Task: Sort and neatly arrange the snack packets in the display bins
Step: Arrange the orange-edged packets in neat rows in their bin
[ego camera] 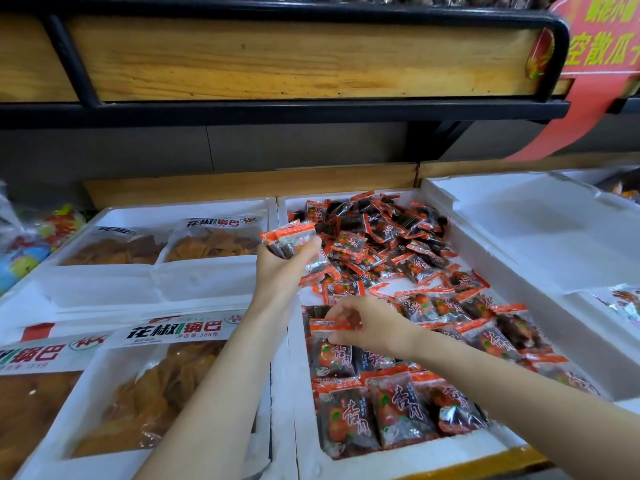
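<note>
A white foam bin (398,460) in the middle holds many small red-and-clear snack packets. Those at the back lie in a loose heap (388,237); those at the front stand in neat rows (398,407). My left hand (280,268) is raised over the bin's left edge and grips a small stack of packets (289,237). My right hand (370,325) is lower, over the front rows, and pinches the top edge of one packet (329,327) at the left of the bin.
To the left, foam bins (284,393) hold large clear bags of brown crisps (145,393). A foam bin (519,220) to the right shows a bare white floor. A wood-and-black-metal shelf (277,64) overhangs the back. A red sign (602,36) hangs at the upper right.
</note>
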`<action>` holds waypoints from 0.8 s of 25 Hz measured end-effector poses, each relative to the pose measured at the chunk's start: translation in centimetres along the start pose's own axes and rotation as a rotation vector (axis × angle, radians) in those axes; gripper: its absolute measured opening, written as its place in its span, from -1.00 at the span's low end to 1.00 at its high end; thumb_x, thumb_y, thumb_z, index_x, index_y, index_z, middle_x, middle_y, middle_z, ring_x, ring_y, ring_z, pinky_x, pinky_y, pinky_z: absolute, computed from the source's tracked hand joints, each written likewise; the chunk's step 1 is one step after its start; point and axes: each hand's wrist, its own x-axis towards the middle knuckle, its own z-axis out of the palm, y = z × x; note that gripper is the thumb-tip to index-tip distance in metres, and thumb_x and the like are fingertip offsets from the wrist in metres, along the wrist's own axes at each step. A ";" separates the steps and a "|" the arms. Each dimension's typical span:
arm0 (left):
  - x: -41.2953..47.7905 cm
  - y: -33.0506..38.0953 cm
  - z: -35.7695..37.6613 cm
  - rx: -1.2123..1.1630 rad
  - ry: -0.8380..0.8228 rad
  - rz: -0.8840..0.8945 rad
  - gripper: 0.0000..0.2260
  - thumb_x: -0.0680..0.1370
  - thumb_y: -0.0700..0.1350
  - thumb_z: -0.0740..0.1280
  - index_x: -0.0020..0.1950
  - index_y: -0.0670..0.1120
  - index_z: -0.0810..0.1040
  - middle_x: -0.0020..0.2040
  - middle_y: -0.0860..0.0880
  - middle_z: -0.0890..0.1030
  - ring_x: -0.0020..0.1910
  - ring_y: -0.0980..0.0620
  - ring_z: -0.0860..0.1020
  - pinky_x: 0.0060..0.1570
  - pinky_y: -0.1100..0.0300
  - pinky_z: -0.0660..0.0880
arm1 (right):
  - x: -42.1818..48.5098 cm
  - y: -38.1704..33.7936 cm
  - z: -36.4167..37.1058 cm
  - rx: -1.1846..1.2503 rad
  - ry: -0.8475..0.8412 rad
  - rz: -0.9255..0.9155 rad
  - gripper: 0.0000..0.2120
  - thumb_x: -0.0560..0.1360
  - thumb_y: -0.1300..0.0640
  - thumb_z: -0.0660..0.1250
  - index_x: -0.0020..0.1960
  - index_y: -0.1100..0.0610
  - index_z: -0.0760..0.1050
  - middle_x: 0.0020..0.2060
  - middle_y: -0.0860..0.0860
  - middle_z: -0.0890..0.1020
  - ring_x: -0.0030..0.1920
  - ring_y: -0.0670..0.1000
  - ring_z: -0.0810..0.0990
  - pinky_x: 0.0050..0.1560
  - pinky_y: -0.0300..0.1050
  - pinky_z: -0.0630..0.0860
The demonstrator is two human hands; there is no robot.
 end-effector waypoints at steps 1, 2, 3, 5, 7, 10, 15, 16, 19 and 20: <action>0.0 0.1 0.0 -0.015 -0.019 -0.021 -0.46 0.32 0.01 0.56 0.24 -0.05 0.48 0.08 -0.04 0.65 0.07 -0.02 0.63 0.15 -0.09 0.54 | 0.0 0.2 0.1 0.024 0.012 -0.016 -0.78 0.41 0.07 0.46 0.04 0.03 0.54 -0.14 -0.17 0.52 -0.11 -0.22 0.47 -0.09 -0.41 0.37; 0.0 0.2 0.0 -0.019 -0.036 -0.044 -0.41 0.26 0.04 0.57 0.23 -0.04 0.49 0.07 -0.03 0.66 0.07 -0.04 0.63 0.16 -0.11 0.54 | -0.1 0.2 0.0 0.043 0.010 -0.032 -0.79 0.41 0.09 0.46 0.02 0.02 0.54 -0.15 -0.17 0.52 -0.13 -0.25 0.46 -0.09 -0.41 0.36; 0.0 0.3 0.0 -0.020 -0.049 -0.063 -0.40 0.24 0.05 0.57 0.22 -0.03 0.50 0.07 -0.03 0.66 0.07 -0.05 0.63 0.16 -0.11 0.53 | 0.0 0.3 -0.2 0.057 -0.013 -0.046 -0.82 0.41 0.11 0.46 -0.02 0.00 0.53 -0.18 -0.18 0.52 -0.16 -0.27 0.46 -0.11 -0.43 0.35; -0.1 0.3 0.0 -0.025 -0.069 -0.079 -0.46 0.30 0.01 0.57 0.21 -0.04 0.50 0.07 -0.04 0.66 0.06 -0.05 0.63 0.16 -0.10 0.54 | 0.1 0.3 -0.8 0.097 -0.096 -0.057 -0.84 0.42 0.15 0.44 -0.09 -0.05 0.51 -0.22 -0.15 0.53 -0.21 -0.25 0.46 -0.14 -0.44 0.36; 0.0 0.2 0.0 -0.048 -0.076 -0.076 -0.54 0.37 -0.05 0.55 0.21 -0.04 0.50 0.07 -0.05 0.66 0.07 -0.05 0.63 0.11 -0.05 0.56 | 0.1 0.2 -0.9 0.118 -0.135 -0.063 -0.84 0.43 0.17 0.44 -0.09 -0.05 0.53 -0.19 -0.09 0.57 -0.18 -0.18 0.49 -0.12 -0.43 0.38; -0.4 0.5 0.0 -0.068 -0.093 -0.047 -0.62 0.41 -0.11 0.51 0.19 -0.05 0.51 0.05 -0.06 0.67 0.02 -0.03 0.65 -0.09 0.09 0.61 | 0.3 0.2 -0.6 0.010 -0.021 -0.087 -0.75 0.42 0.13 0.45 0.08 0.03 0.52 -0.04 -0.08 0.59 -0.03 -0.15 0.51 -0.08 -0.48 0.38; -0.8 -0.1 0.6 0.061 -0.213 -0.045 -0.40 0.22 0.13 0.60 0.17 -0.02 0.53 0.05 -0.03 0.67 0.03 -0.02 0.65 0.11 -0.06 0.56 | 0.4 -2.4 -3.3 0.586 0.310 -0.015 -0.86 0.60 0.05 0.16 0.05 0.06 0.45 -0.04 0.06 0.59 -0.08 0.01 0.58 0.06 -0.18 0.54; -1.0 -0.4 0.9 0.122 -0.237 -0.044 -0.32 0.15 0.24 0.59 0.18 0.02 0.52 0.06 0.01 0.67 0.06 0.00 0.64 0.16 -0.08 0.53 | 0.4 -2.8 -3.7 0.611 0.284 -0.012 -0.82 0.60 0.01 0.15 0.03 0.07 0.48 -0.10 0.02 0.58 -0.12 -0.04 0.56 0.05 -0.18 0.54; -1.4 -0.9 1.6 0.200 -0.290 -0.074 -0.26 0.20 0.46 0.40 0.27 0.10 0.45 0.18 0.08 0.61 0.18 0.04 0.57 0.24 -0.10 0.47 | 0.3 -2.8 -4.1 0.548 0.245 0.002 -0.79 0.51 -0.01 0.31 -0.02 0.14 0.55 -0.21 0.01 0.55 -0.19 -0.07 0.53 -0.01 -0.13 0.51; -1.4 -1.0 1.6 0.190 -0.304 -0.115 -0.13 0.16 0.55 0.31 0.34 0.11 0.39 0.25 0.06 0.57 0.23 0.01 0.54 0.26 -0.12 0.45 | 0.1 -2.6 -4.2 0.567 0.247 0.021 -0.78 0.47 0.03 0.37 -0.02 0.18 0.55 -0.23 0.01 0.56 -0.20 -0.07 0.55 -0.04 -0.14 0.55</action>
